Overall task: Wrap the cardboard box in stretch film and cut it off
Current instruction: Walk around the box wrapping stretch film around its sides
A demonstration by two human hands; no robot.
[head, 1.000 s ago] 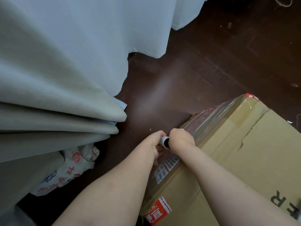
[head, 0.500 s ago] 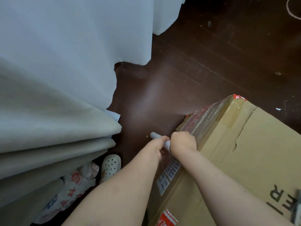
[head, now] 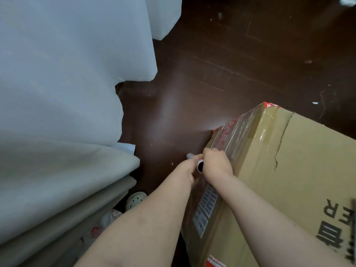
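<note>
Cardboard box [head: 300,180] sits on the dark floor [head: 221,64] at lower right, film over its near side. At its edge, the left hand [head: 187,168] curls around the stretch film roll [head: 199,166]; just right, the right hand [head: 216,163] grips the same roll, touching the box.

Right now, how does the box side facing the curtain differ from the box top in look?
The side of the cardboard box lies under shiny, wrinkled stretch film and carries a printed label; the top is bare, matte cardboard with a jagged tear and black letters. Both are brown cardboard, joined by tape at the far corner.
</note>
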